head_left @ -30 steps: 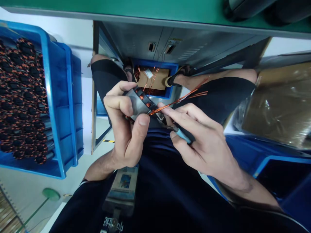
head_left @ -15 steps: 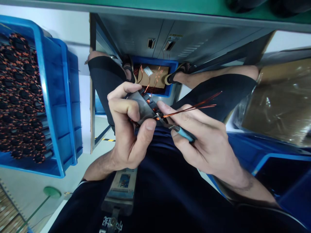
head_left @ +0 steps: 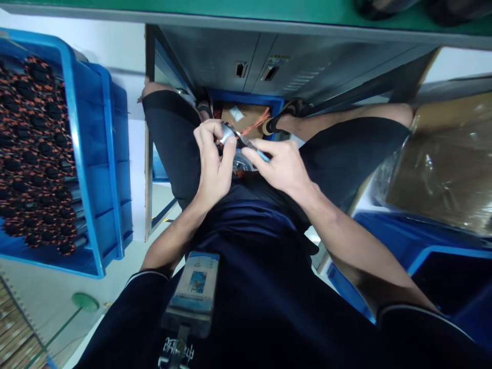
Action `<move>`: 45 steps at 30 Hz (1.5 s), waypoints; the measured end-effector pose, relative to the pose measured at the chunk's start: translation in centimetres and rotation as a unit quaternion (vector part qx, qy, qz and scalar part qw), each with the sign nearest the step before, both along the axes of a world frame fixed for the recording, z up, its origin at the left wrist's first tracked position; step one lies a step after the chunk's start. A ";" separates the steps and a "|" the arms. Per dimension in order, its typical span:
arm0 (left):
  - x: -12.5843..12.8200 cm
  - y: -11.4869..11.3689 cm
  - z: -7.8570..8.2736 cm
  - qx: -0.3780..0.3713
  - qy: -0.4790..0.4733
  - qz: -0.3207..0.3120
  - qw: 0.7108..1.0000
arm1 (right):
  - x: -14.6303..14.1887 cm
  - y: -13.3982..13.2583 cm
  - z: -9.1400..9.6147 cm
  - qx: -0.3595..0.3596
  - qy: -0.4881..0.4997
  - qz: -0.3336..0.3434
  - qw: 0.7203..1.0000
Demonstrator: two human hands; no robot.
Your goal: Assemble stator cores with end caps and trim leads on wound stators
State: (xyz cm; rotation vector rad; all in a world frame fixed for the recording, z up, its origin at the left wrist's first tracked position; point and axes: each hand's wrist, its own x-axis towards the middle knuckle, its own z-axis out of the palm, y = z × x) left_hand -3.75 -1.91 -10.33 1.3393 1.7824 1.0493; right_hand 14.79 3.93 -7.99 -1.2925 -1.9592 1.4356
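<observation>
My left hand [head_left: 213, 161] is closed around a grey metal motor stator [head_left: 237, 160] with copper windings, held over my lap between my knees. My right hand [head_left: 282, 166] is closed on small cutters with a light blue handle [head_left: 258, 152], whose tips point at the top of the stator. Thin copper wire ends [head_left: 257, 123] stick out past the stator toward the floor bin. Most of the stator is hidden behind my fingers.
A blue crate [head_left: 82, 169] full of wound stators stands at my left. A blue floor bin [head_left: 251, 102] holding cardboard and copper scraps sits between my feet under a grey metal bench. More blue crates [head_left: 430, 256] and a plastic-wrapped carton [head_left: 446, 164] are at my right.
Both hands have moved away from my face and down toward my knees with the stator and cutters. The long copper strands that stuck out to the right now appear short, near the floor bin.
</observation>
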 end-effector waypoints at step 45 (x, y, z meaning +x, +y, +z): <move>0.3 -2.8 8.8 -0.068 -0.489 -0.019 0.869 | 4.8 -2.3 8.5 0.162 0.033 0.074 0.983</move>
